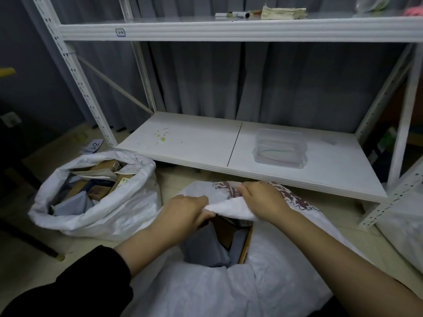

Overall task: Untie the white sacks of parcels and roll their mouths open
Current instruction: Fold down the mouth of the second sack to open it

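Both hands grip the near sack's (286, 266) far rim: left hand (183, 213), right hand (261, 202). Parcels (206, 245) show inside. Another sack (109, 213) sits open beside it.

Looks like a small parcel depot or pickup storeroom. Fitted with white slotted-steel racking (75, 72), tagged on the top beam with a handwritten bay label (120, 32). Stocked on the tiled floor (27, 266) with an open white sack (114, 213) full of cardboard boxes (98, 192) and grey mailers (73, 205), plus a near sack (274, 282) holding more. Backed by a grey curtain (206, 83). Supplied with marker pens (232, 14) on the upper shelf (251, 28) and a numbered paper slip (94, 145) by the rack's foot.
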